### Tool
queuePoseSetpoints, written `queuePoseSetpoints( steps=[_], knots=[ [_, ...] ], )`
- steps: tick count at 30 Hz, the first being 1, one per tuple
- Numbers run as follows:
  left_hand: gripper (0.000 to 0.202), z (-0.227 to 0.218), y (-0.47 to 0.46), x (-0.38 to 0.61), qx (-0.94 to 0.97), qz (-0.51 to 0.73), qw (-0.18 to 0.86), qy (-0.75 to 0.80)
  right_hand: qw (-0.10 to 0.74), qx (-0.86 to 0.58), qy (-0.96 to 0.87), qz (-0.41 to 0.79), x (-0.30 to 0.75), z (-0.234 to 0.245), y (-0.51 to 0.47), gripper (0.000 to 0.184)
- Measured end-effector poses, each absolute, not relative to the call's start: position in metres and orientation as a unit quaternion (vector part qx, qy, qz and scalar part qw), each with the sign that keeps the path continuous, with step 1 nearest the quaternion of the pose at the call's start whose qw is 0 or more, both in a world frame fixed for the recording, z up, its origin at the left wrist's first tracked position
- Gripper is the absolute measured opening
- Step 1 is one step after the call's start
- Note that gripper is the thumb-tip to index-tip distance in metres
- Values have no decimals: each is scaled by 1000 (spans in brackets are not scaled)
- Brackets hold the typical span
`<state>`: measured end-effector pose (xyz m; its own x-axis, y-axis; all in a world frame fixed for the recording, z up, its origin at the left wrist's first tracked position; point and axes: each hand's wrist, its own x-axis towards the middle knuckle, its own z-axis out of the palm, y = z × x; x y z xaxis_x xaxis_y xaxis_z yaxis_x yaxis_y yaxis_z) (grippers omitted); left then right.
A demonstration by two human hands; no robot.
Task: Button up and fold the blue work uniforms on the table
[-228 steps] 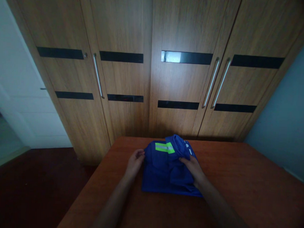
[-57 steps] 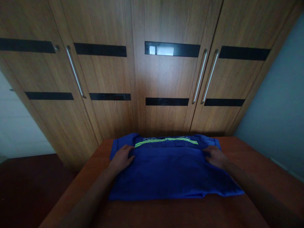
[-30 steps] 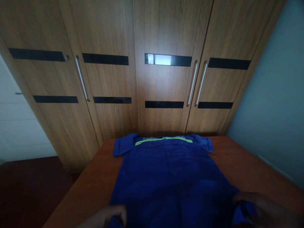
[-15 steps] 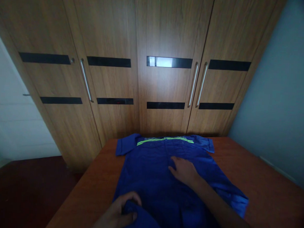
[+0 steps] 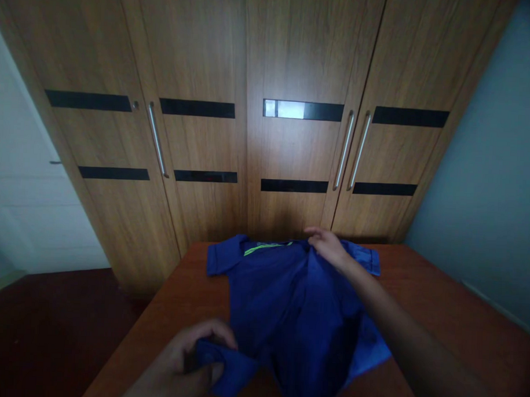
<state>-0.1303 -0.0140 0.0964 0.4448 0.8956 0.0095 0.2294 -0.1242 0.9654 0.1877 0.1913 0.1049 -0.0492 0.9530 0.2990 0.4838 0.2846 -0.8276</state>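
Observation:
A blue short-sleeved shirt [image 5: 270, 297] with a yellow-green stripe across its upper part lies on the brown table, its sleeves toward the wardrobe. My left hand [image 5: 189, 364] pinches a lower corner of the shirt between thumb and fingers at the near side, pulling it taut and clear of the tabletop. At the far end, my right hand [image 5: 328, 247] holds the cloth near the upper middle, the index finger sticking out to the left. Folds run down from this grip, and the right part of the stripe is hidden.
Behind the table [image 5: 156, 322] stands a wooden wardrobe [image 5: 293, 147] with black strips and long metal handles, close to the table's far edge. A pale wall [image 5: 487, 171] is on the right. On the left are a white door [image 5: 25, 202] and dark red floor [image 5: 60, 330].
My right hand went from resting on the shirt's middle to gripping it near the top. The shirt's front has bunched into folds. My left hand moved a little left, still pinching the cloth.

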Motion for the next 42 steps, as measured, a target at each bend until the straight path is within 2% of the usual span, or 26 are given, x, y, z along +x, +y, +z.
queuePoseSetpoints(
  steps=[2,6,12,15,17,20,26,29,35,38,42],
  knots=[
    [13,112,-15,-133,706,313,452,446,478,-519,-652,278,185,120,205,37],
    [27,116,-10,-137,752,267,338,499,494,-525,-645,254,176,130,227,36],
    [32,63,16,-136,822,193,194,499,453,-512,-693,231,162,94,220,28],
    [38,48,24,-132,828,126,144,527,419,-491,-727,232,159,75,196,35],
    [48,47,24,-129,821,90,111,552,404,-479,-756,191,158,67,173,43],
    [57,52,20,-124,813,73,74,573,387,-463,-796,48,154,62,126,44],
    [44,43,4,-106,808,172,21,563,383,-460,-800,-40,144,37,31,33],
    [42,38,-4,-91,817,210,39,536,335,-492,-803,-35,151,15,6,29],
    [46,25,-4,-63,825,202,132,511,191,-493,-848,47,198,-6,-14,43],
    [46,15,4,-55,812,181,116,543,166,-499,-849,50,222,-14,-19,38],
    [44,11,12,-43,799,135,89,579,164,-509,-844,44,251,-31,-14,42]
  ],
)
